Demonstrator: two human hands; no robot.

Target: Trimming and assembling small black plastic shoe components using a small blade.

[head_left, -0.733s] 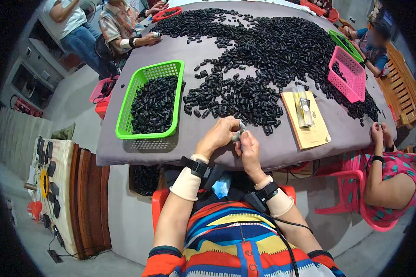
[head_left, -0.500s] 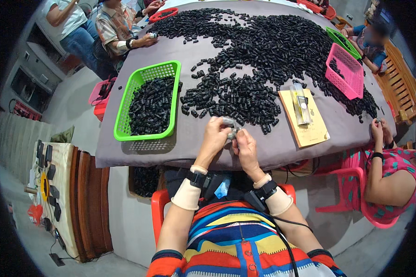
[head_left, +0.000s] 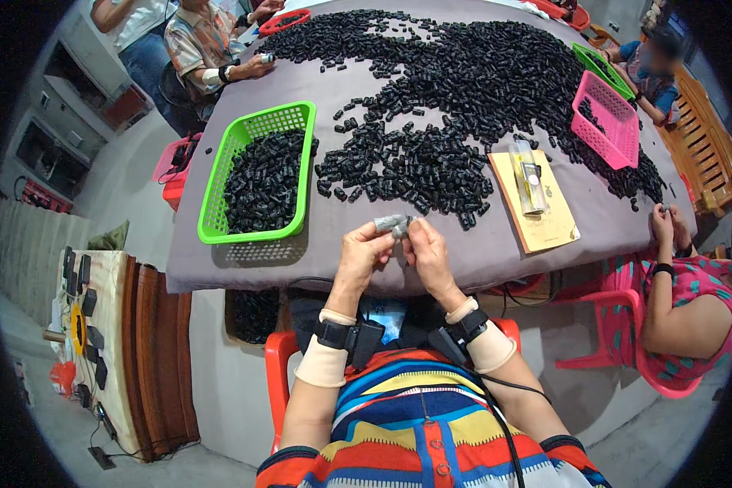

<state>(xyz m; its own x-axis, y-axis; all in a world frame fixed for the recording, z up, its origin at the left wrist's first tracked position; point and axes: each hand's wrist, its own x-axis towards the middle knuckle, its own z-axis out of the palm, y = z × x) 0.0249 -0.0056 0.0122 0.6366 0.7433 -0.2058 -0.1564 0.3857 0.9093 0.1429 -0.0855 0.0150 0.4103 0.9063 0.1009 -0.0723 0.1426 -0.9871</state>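
Left hand (head_left: 364, 250) and right hand (head_left: 428, 250) pinch one small black piece (head_left: 410, 220) between their fingertips, over the grey cloth-covered table (head_left: 480, 264). Work appears partway — black cylinders part-fill the green perforated plastic basket (head_left: 254, 237); the larger loose black heap (head_left: 512, 77) presumably remains.

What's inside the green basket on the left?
The green basket holds a heap of small black pieces. Only the top layer shows; whatever lies beneath is covered.

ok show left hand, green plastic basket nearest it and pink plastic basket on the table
Left hand (head_left: 361, 254), head view: back of the hand
Green plastic basket (head_left: 307, 171), head view: right rim
Pink plastic basket (head_left: 616, 132), head view: perforated inside
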